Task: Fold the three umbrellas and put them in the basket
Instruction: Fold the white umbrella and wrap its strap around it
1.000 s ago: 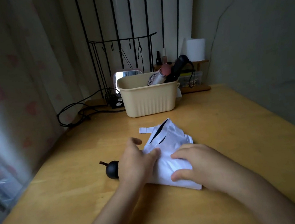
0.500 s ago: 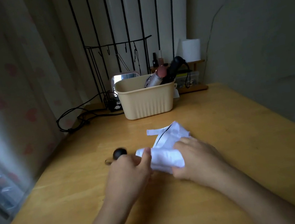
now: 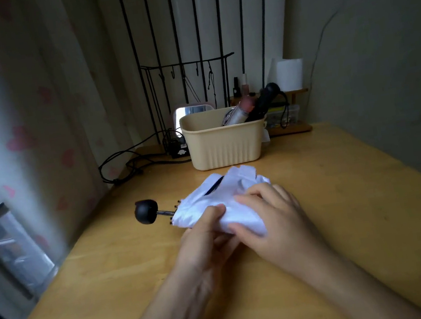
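Head view: both grips are clamped on the umbrella [image 3: 209, 200]. The left hand [image 3: 207, 241] pinches its cloth and the right hand [image 3: 274, 220] curls over the bundle, low over the tabletop [image 3: 344, 194] and short of the basket [image 3: 225, 146]. It looks light, with soft, slippery cloth over stiff ribs, so squeeze mid-bundle. Half a second on, the knob [image 3: 146, 211] juts farther left.

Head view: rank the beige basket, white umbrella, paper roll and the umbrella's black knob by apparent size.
1. Beige basket and white umbrella: alike; the umbrella is nearer and partly covered, so unranked.
2. Paper roll.
3. Black knob, slightly smaller though nearer.
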